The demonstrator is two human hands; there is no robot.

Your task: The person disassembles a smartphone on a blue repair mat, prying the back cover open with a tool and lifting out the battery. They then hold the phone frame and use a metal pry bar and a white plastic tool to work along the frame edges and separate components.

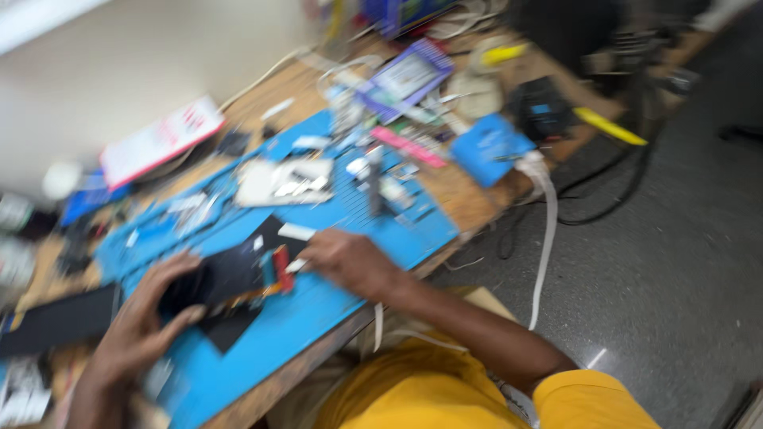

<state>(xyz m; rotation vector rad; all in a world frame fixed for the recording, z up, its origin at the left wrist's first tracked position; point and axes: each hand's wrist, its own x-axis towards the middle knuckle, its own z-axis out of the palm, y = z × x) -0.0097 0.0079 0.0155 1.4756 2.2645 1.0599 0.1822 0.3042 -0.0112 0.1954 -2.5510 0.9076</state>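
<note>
Sideways, dark opened phone [226,280] spans left hand [139,330] to right hand [350,260]

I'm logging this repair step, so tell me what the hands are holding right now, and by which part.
The left hand grips the dark opened device by its left end. The right hand touches its right end; the blur hides whether it pinches anything.

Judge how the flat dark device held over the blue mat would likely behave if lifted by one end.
The dark device looks thin, flat and rigid, so it probably stays stiff. The left hand grips one end while the right hand touches the other, hinting it is light. Exposed parts suggest fragility, though blur limits certainty.
</note>
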